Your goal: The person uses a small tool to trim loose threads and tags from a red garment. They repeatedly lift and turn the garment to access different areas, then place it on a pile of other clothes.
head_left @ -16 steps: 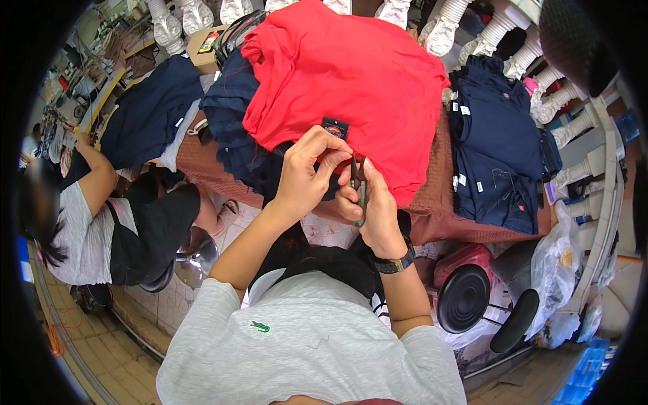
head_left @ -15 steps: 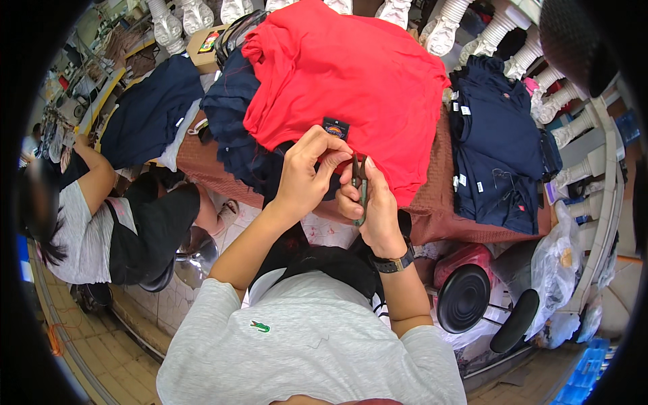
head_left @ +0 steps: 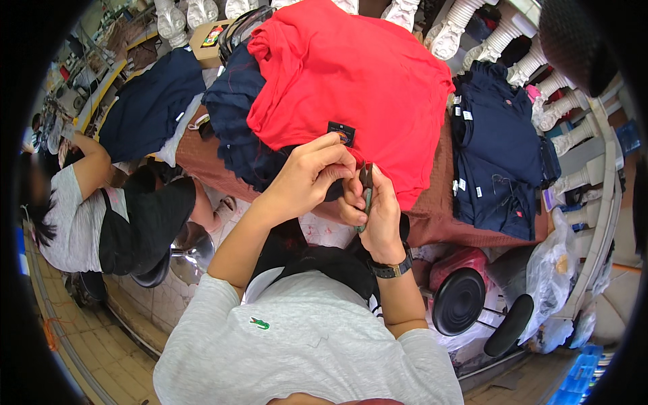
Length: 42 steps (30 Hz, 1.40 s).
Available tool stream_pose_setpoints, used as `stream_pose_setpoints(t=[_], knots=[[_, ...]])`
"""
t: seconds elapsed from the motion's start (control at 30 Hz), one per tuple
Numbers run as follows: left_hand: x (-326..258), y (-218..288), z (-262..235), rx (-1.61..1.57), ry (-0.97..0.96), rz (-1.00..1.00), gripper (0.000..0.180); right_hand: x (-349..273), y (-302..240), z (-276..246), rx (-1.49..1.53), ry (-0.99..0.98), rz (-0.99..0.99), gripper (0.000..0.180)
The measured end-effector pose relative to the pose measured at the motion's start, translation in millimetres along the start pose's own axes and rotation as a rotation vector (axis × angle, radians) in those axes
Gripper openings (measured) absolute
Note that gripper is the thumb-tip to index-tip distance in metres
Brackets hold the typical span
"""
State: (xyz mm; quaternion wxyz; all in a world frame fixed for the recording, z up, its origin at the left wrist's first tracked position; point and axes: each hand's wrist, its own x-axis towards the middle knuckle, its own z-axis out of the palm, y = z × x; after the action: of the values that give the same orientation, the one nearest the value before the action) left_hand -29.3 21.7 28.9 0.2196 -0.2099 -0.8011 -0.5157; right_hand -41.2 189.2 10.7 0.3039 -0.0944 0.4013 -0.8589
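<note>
A pile of red garments (head_left: 351, 74) lies in front of me, with a black neck label (head_left: 341, 132) near its front edge. My left hand (head_left: 309, 174) is closed in a pinch at that edge, just below the label; what sits between finger and thumb is too small to make out. Beside it, my right hand (head_left: 382, 219) is wrapped round thread snips (head_left: 367, 192) with green handles and dark blades. The blades point up toward the red cloth, close to my left fingertips.
A brown-covered table (head_left: 439, 196) carries the pile. Navy garments lie in a stack (head_left: 496, 148) at right, in a heap (head_left: 236, 128) at left and farther left (head_left: 155, 101). A co-worker (head_left: 77, 209) sits at left. Black stools (head_left: 460, 301) and plastic bags (head_left: 550, 273) are at lower right.
The snips' blades, spread apart before, are now closer together. My left hand has shifted slightly right, nearer to the snips. The whole view has moved a little.
</note>
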Motion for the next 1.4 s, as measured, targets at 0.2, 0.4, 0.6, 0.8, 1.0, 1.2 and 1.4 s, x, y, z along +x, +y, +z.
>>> stream_pose_setpoints(t=[0.2,0.4,0.6,0.8,1.0,1.2,1.4], knots=[[-2,2,1,-0.012,0.035,-0.034,0.008,4,-1,0,0.025,0.008,0.011,0.044],[-2,0,1,-0.018,0.026,-0.038,0.007,9,-2,-4,0.041,-0.002,0.047,0.044],[-4,0,-14,-0.052,-0.248,-0.080,0.006,9,3,-18,0.089,-0.110,0.001,0.047],[8,9,-4,0.165,0.142,0.005,0.013,-3,3,-12,0.018,-0.049,-0.024,0.053],[14,8,19,0.233,0.069,0.035,0.021,-13,6,-11,-0.092,0.099,-0.029,0.053],[13,-14,24,0.216,0.152,0.119,0.013,-12,3,-15,-0.095,0.069,-0.079,0.051],[9,-16,22,0.071,0.163,-0.003,0.008,-1,4,-7,-0.186,0.079,-0.022,0.049]])
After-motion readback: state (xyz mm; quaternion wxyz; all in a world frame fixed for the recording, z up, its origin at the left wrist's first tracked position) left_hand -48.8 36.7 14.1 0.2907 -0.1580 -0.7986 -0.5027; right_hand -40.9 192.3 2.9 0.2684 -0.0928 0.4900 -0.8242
